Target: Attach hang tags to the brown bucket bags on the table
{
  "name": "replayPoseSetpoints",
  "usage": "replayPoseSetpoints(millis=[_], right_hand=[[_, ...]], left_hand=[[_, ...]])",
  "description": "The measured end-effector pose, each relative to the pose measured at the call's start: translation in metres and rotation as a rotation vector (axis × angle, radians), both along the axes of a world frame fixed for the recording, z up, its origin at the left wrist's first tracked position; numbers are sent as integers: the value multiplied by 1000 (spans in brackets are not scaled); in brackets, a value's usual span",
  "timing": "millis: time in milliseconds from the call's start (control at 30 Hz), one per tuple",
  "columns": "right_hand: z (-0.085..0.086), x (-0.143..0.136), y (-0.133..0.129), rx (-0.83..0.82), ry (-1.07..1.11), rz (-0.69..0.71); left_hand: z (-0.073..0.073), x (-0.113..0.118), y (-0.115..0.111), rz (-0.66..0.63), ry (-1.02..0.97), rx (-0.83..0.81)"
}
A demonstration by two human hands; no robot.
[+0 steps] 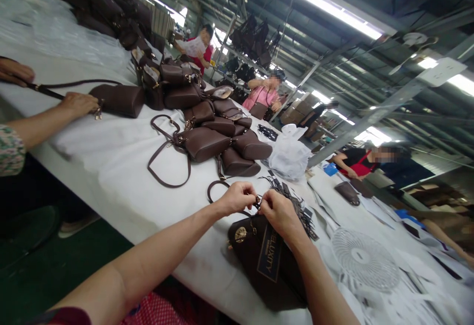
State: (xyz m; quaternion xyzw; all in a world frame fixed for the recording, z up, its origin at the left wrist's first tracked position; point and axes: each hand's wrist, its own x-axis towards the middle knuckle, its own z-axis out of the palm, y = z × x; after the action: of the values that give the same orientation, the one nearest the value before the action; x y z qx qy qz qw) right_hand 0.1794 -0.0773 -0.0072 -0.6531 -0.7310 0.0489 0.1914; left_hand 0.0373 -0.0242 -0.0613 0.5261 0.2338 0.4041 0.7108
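A dark brown handbag [285,285] lies on the white-covered table in front of me, with a round gold emblem [240,234] near its top. A dark hang tag [269,256] with gold lettering rests on its side. Above the bag, my left hand [240,197] pinches the thin brown strap [211,191], whose loop shows behind it. Close beside it, my right hand [278,210] is closed on the strap's end at a small metal fitting [258,199]. Fingers partly hide that fitting.
Several brown handbags [207,143] are piled ahead, near a white plastic bag [291,152]. Black tags with cords [296,206] lie right of my hands, before a white fan [365,258]. At left, a co-worker's hand [79,103] touches another bag [122,101].
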Motion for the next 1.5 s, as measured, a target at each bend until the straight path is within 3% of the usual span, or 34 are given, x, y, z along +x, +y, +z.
replayPoseSetpoints(millis=[233,333,433,567,667,767,867,1000,1067,1167,1267,1333,1400,1500], right_hand=[[10,-1,-9,60,-7,45],[21,2,-32,-15,-51,238],[25,4,-60,-72,-284,453],[10,-4,-85,89,-707,422],[-10,-24,-90,195,-837,462],[-26,-51,-83,135,-901,467],[-36,-76,-63,-2,-963,310],[-46,-95,-29,-250,-1012,-6],[-48,-99,-17,-344,-1000,-61],[-40,-93,-14,-333,-950,39],[-23,-74,-24,-239,-839,226],[-10,-58,-30,-156,-656,269],[0,-42,-33,-80,-392,236],[14,-27,-30,-61,-145,73]], left_hand=[[-7,0,-2,-221,-147,-239],[-9,-5,1,-324,-274,-392],[-9,-11,6,-406,-311,-463],[-7,-17,10,-388,-182,-404],[-5,-21,10,-340,-140,-385],[-2,-26,11,-342,-135,-385],[2,-29,13,-330,-93,-362],[9,-33,19,-295,-22,-257],[10,-35,22,-287,-4,-204],[10,-40,28,-252,101,56],[8,-44,33,-117,328,530],[7,-45,34,-27,446,759],[7,-44,33,20,492,847],[9,-43,30,19,440,718]])
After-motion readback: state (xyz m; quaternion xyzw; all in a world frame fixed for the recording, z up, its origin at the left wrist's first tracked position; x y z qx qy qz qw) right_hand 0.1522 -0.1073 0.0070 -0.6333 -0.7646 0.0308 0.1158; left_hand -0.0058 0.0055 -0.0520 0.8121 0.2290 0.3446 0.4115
